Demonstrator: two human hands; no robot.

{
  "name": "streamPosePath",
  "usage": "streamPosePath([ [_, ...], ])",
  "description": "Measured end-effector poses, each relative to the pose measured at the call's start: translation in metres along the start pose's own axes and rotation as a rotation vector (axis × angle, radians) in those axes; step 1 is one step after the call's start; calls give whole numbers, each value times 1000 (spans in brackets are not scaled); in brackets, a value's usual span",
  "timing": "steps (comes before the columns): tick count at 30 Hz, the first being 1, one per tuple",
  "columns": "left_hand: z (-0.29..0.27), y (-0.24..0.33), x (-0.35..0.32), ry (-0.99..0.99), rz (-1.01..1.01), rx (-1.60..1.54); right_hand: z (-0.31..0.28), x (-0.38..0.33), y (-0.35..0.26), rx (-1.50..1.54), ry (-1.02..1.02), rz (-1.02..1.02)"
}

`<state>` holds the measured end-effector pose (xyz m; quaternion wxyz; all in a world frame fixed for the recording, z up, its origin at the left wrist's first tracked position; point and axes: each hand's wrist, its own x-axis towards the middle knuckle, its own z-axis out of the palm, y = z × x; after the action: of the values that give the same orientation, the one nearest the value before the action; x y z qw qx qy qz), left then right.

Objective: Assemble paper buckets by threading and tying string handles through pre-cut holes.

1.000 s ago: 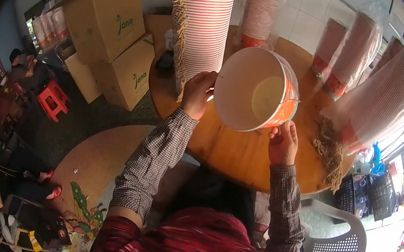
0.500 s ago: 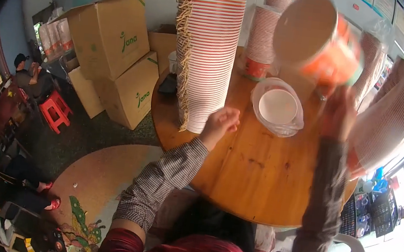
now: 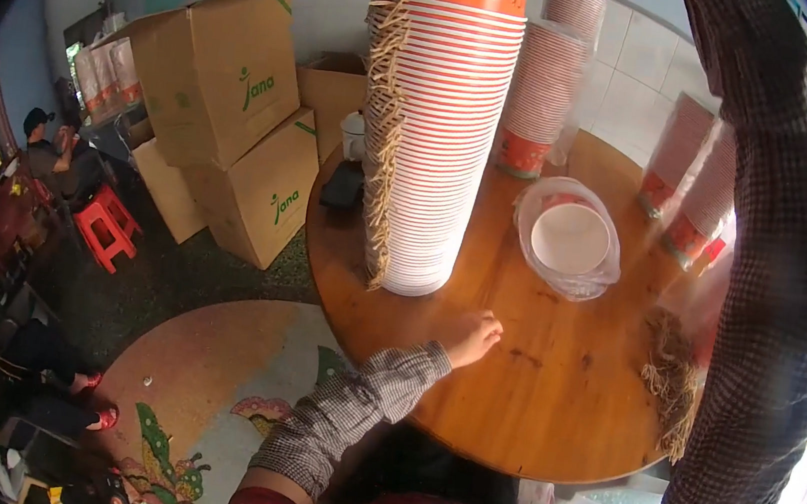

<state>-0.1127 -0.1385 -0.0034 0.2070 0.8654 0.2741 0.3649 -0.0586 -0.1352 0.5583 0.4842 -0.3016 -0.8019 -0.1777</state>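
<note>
My left hand (image 3: 475,339) rests low over the table in front of the tall stack, its fingers curled together with nothing showing in them. My right arm (image 3: 787,249), in a dark checked sleeve, reaches up past the top right edge, so that hand is out of sight. The tall stack of white-rimmed paper buckets (image 3: 435,155) stands upright, an orange one uppermost and cut off by the top edge. Twisted paper cord handles (image 3: 383,149) hang down its left side. Right of the stack, a white paper bucket (image 3: 571,238) sits in a clear plastic bag (image 3: 575,287).
The round wooden table (image 3: 517,397) carries a bundle of paper cords (image 3: 671,386) at its right. Plastic-wrapped bucket stacks (image 3: 543,98) stand behind, others (image 3: 702,203) near my right arm. Cardboard boxes (image 3: 271,185), a red stool (image 3: 107,226) and other people are on the left.
My right hand, which held an orange paper bucket in the air, has risen out of view with it. My left hand has moved down from beside the stack. The whole view has shifted slightly.
</note>
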Motion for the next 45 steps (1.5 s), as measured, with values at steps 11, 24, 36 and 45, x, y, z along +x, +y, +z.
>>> streamPosePath([
  [11, 4, 7, 4, -177, 48, 216, 42, 54, 20, -198, -246, 186],
  [24, 5, 5, 4, -219, -4, 225, 61, 17, 20, -66, -230, 245],
  [36, 15, -2, 1, -107, 72, 193, 28, -108, 55, 214, 18, 179],
  [45, 8, -5, 22, -53, 76, 120, 56, -446, 134, 389, 267, 972],
])
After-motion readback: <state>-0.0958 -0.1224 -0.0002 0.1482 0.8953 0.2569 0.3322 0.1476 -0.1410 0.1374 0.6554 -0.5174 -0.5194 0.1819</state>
